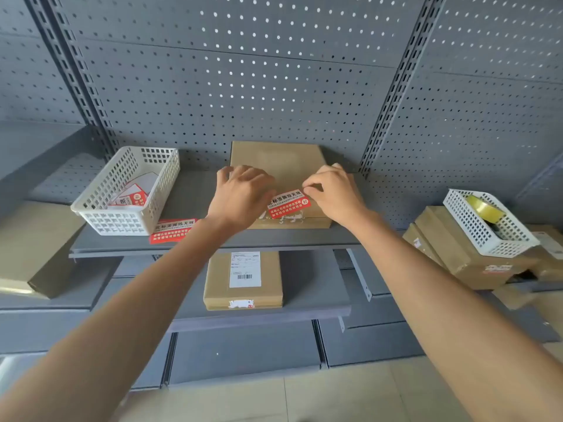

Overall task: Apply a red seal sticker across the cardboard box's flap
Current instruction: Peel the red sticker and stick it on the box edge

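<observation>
A flat cardboard box (280, 166) lies on the grey shelf (195, 199) in the middle. A red seal sticker (289, 204) with white and black print lies on the box's near edge, slightly tilted, above torn white sticker remains. My left hand (240, 196) rests palm down on the box's left part and covers the sticker's left end. My right hand (332, 193) pinches the sticker's right end between thumb and fingertips. A second red sticker (172, 231) lies flat on the shelf left of the box.
A white plastic basket (100, 205) holding more stickers stands on the shelf's left. Below, another labelled cardboard box (243, 281) sits on a lower shelf. At right, a white basket (484, 229) with a tape roll (484, 208) rests on stacked boxes. Pegboard wall behind.
</observation>
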Demonstrator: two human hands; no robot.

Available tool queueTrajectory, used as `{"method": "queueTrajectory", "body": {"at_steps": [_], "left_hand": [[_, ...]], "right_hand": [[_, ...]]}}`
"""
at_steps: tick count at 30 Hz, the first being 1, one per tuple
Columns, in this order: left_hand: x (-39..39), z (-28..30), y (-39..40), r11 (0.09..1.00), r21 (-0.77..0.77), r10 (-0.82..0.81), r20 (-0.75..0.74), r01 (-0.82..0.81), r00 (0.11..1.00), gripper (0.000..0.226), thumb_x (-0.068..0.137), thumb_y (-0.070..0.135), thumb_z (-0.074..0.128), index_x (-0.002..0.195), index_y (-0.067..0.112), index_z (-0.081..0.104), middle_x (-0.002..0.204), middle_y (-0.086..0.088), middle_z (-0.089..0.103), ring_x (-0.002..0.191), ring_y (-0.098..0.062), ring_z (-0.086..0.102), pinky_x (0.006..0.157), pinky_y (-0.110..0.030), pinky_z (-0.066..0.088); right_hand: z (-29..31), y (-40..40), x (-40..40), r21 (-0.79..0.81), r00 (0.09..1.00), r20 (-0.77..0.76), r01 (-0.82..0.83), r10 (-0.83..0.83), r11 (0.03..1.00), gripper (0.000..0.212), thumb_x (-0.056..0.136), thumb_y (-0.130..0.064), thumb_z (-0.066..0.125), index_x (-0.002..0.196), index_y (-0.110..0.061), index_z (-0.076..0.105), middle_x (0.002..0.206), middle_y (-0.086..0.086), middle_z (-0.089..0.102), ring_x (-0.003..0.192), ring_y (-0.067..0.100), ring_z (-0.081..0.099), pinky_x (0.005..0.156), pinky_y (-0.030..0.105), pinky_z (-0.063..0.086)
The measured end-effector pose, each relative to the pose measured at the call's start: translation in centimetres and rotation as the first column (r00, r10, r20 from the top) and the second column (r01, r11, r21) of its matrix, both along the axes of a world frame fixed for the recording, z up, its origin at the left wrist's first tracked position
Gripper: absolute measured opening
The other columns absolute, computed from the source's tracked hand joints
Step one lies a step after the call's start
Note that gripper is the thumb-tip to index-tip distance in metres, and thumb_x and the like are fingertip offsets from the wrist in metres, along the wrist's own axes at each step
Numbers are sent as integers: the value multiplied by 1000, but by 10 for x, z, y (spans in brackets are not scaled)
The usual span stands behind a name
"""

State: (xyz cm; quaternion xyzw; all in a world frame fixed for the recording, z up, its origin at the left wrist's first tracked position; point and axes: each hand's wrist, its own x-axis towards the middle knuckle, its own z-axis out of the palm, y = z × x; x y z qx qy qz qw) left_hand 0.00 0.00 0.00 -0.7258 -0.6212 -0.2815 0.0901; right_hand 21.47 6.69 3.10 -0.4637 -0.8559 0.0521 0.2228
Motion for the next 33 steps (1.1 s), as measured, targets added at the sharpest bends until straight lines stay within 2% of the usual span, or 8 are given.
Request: {"method": "queueTrajectory", "body": {"at_steps": [2, 5, 10, 12, 19, 24, 29, 33], "left_hand": [[4, -1, 2, 999, 4, -37, -7, 37, 999, 27, 93, 35, 52, 110, 30, 73, 117, 8, 70, 112, -25, 59, 98, -49, 36], [11, -9, 4, 998, -1, -67, 13, 67, 998, 24, 93, 33, 56, 108, 31, 74, 117, 8, 69, 111, -25, 59, 96, -47, 37], [11, -25, 4, 998, 25, -61, 54, 60, 997, 23, 91, 31, 62, 110, 27, 75, 117, 5, 70, 108, -28, 62, 92, -49, 42], [12, -28, 3, 997, 44, -66, 57, 64, 996, 23, 92, 31, 61, 110, 26, 74, 117, 4, 70, 108, -28, 62, 92, -48, 42], [11, -33, 3, 996, 68, -53, 67, 48, 996, 22, 92, 31, 62, 110, 25, 74, 118, 4, 70, 106, -26, 63, 95, -45, 41], [1, -41, 1, 998, 53, -27, 73, 23, 997, 33, 90, 34, 68, 118, 17, 70, 124, 3, 69, 109, -25, 64, 101, -42, 39], [1, -43, 0, 998, 56, 9, 47, -12, 999, 32, 90, 36, 69, 118, 19, 70, 123, 5, 69, 111, -23, 62, 101, -43, 35], [12, -31, 1, 999, 27, 40, 17, -40, 999, 33, 87, 40, 63, 116, 25, 70, 118, 5, 67, 110, -24, 59, 97, -45, 35]], "right_hand": [[0, 0, -1, -30, 1000, 0, -15, 15, 999, 18, 98, -26, 64, 104, -20, 80, 106, 4, 70, 101, 24, 51, 90, 35, 44], [-3, -1, -3, -59, 999, 13, -31, 32, 998, 18, 98, -24, 63, 104, -20, 80, 106, 4, 70, 101, 25, 52, 87, 41, 49], [-6, 2, -5, -72, 999, 4, -33, 33, 997, 20, 100, -22, 61, 108, -19, 79, 109, 3, 68, 107, 25, 55, 101, 44, 46], [-6, 3, -6, -65, 999, 11, -39, 40, 997, 20, 100, -22, 61, 109, -19, 79, 109, 3, 68, 108, 25, 55, 101, 45, 46], [-9, 2, -4, -21, 997, 44, -67, 68, 997, 20, 100, -20, 61, 109, -17, 79, 104, 2, 67, 106, 24, 55, 92, 44, 51], [-9, 4, -4, -14, 996, 56, -70, 71, 997, 21, 100, -20, 60, 109, -17, 79, 105, 2, 66, 107, 23, 54, 87, 41, 51], [-12, 7, -6, -40, 998, -16, -54, 54, 998, 17, 98, -19, 63, 99, -18, 80, 102, 2, 68, 102, 22, 55, 83, 40, 51], [-10, 11, -8, -88, 997, -64, -44, 39, 995, 15, 95, -20, 66, 99, -18, 81, 98, 2, 69, 98, 20, 57, 83, 39, 51]]}}
